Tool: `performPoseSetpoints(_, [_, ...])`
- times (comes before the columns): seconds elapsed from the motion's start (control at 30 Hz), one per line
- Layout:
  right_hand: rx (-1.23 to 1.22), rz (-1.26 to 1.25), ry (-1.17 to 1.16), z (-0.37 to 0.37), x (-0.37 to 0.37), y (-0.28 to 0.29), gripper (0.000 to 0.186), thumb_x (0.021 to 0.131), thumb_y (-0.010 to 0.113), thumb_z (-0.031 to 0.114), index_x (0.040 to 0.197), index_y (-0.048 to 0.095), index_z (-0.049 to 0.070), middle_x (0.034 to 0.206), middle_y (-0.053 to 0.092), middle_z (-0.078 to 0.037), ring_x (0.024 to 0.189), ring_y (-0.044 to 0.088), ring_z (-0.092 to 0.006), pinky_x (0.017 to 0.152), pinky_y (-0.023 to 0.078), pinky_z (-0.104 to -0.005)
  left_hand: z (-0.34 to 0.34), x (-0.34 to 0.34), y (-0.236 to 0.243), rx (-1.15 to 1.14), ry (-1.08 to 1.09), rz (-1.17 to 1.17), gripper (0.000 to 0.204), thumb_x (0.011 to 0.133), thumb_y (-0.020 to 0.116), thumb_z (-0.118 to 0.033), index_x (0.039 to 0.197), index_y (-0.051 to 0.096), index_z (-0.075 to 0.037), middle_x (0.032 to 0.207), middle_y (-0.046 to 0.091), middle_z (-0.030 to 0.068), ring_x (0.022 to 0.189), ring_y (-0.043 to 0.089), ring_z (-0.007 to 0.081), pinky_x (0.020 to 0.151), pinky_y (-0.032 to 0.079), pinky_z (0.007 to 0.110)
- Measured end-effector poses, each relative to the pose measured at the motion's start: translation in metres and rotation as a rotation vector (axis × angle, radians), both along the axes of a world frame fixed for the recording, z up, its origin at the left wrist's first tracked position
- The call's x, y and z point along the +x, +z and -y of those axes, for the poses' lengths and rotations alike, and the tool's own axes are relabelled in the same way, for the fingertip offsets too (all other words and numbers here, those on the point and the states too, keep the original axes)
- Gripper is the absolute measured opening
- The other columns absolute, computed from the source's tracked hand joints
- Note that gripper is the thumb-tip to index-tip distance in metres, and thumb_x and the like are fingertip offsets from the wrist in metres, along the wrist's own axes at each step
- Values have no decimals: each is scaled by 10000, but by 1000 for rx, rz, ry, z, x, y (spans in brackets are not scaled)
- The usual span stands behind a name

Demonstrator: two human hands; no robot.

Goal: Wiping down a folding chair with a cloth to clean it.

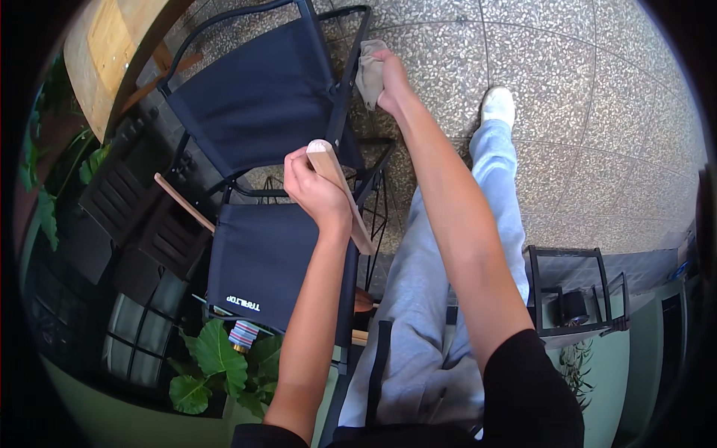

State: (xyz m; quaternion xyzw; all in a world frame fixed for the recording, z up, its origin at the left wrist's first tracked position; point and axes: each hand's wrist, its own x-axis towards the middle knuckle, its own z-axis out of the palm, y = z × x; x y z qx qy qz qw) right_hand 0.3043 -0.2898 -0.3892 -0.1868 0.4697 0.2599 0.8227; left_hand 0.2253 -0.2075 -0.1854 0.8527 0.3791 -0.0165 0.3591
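Note:
My left hand (317,190) is closed around a pale wooden bar (358,228) with a rounded light top end, slanting along the side of a black folding chair (246,97) with a metal frame. Up at the top, my right hand (391,82) holds a crumpled beige cloth (368,69) at or beside the chair's upper frame; whether it touches the metal is unclear. The chair's dark fabric back and lower panel (269,261) lie left of my arms. Another thin wooden bar (187,201) shows at the chair's left side.
A round wooden table (104,45) is at the upper left, dark slatted furniture (127,201) beneath it. Leafy plants (216,362) are at lower left. My legs and white shoe (498,104) are on the speckled tiled floor (567,67). A black metal frame (601,284) stands right.

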Motion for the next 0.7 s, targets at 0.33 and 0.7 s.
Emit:
performPoseSetpoints(0.33, [302,-30,227,28,-55,186,274,969,532,362,952,625,106,827,658,-9,716,641,-92,643,536,-273,-14,-5,-3,-32,93,40,309,949,410,-151,892,614,73,844,628,114,780,557,210,770,457,338])
performPoseSetpoints(0.7, [125,-52,112,2,-60,146,289,984,499,310,1010,658,71,829,645,-34,669,615,-145,643,522,-297,-1,3,5,4,146,89,251,994,407,-158,929,571,21,949,569,101,903,553,209,854,448,346])
